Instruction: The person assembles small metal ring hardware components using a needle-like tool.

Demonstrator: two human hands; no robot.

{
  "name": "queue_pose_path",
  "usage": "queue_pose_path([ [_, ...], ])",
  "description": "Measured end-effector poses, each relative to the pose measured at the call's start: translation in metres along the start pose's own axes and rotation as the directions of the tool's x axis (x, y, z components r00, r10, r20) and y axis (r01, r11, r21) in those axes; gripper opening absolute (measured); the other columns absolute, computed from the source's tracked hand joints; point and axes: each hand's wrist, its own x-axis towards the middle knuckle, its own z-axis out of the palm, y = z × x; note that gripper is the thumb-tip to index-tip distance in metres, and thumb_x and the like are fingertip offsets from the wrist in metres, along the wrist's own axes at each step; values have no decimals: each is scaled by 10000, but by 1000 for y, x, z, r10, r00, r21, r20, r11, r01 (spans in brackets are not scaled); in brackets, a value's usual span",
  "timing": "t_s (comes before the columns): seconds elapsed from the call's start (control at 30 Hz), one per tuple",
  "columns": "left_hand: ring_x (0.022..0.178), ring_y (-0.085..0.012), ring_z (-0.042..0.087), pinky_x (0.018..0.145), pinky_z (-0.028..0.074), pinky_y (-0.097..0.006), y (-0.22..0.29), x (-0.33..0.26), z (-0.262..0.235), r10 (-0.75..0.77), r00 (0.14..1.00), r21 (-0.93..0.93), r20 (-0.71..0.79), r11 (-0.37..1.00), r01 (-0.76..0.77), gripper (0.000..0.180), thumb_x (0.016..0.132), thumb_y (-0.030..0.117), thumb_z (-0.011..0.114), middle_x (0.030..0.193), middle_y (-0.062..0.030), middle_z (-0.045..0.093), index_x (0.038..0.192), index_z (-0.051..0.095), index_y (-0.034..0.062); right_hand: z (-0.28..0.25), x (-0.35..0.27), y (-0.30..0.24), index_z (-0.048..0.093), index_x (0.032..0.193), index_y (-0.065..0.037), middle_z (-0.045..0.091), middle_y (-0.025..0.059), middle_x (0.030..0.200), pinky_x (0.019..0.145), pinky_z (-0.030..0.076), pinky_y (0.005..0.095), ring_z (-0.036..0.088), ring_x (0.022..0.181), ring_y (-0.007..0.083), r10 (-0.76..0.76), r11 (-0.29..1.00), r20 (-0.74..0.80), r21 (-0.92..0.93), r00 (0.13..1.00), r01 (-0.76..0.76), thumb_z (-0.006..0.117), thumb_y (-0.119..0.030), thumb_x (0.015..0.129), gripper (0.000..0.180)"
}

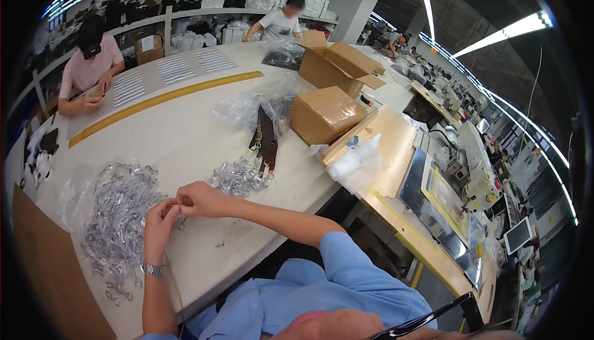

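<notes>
My left hand (pixel 159 221) and my right hand (pixel 202 199) meet over the white table, fingertips pinched together. Whatever sits between them is mostly hidden; a small shiny bit shows just below the fingers. Close by on the left spreads a big heap of silvery metal hooks in clear plastic wrapping (pixel 117 216). Beyond my right hand is a smaller pile of bare-looking metal hooks (pixel 240 177). Dark straps with metal fittings (pixel 266 142) lie past that pile, partly on clear plastic bags (pixel 247 105). A tiny loose piece (pixel 219 244) rests nearer the table edge.
Two cardboard boxes, one closed (pixel 325 114) and one with raised flaps (pixel 340 61), stand at the far right. A brown cardboard panel (pixel 52 266) rises at left. A long yellow ruler (pixel 167 102) crosses the far table, near a seated co-worker (pixel 90 68). A wooden workbench (pixel 383 148) adjoins on the right.
</notes>
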Motion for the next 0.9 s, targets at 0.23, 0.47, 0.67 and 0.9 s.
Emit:
queue_pose_path([
  [0.23, 547, -15, 494, 471, 345, -220, -19, 4, -9, -115, 993, -189, 8, 975, 115, 130, 1008, 107, 691, 698, 52, 613, 967, 733, -10, 4, -8, 8, 657, 992, 11, 715, 29, 848, 685, 578, 270, 696, 743, 102, 303, 774, 13, 581, 953, -254, 692, -86, 1004, 104],
  [0.47, 599, -21, 558, 532, 397, -204, -20, 3, -2, 54, 997, -47, -51, 997, -56, 53, 975, 24, 703, 712, 48, 623, 962, 725, -23, 22, -18, 7, 632, 1091, 4, 708, 35, 883, 709, 630, 297, 718, 762, 113, 339, 627, 144, 702, 930, -338, 681, -120, 1040, 143],
  [0.67, 630, -21, 576, 543, 416, -223, -11, -2, -14, -51, 997, -101, 51, 993, 56, 113, 938, 23, 742, 712, 34, 644, 1037, 726, -29, 11, -28, 18, 625, 1085, 0, 700, 33, 852, 679, 641, 305, 718, 725, 128, 413, 575, 68, 754, 908, -318, 686, -147, 1042, 164],
  [0.9, 791, -152, 681, 660, 537, -328, -16, -3, -17, 229, 928, 300, -295, 944, -138, 305, 958, 138, 761, 1065, -68, 769, 1208, 728, -36, -3, -34, 7, 642, 1084, -20, 704, 25, 855, 712, 632, 293, 715, 751, 115, 486, 548, -87, 805, 869, -226, 704, -171, 1045, 168],
])
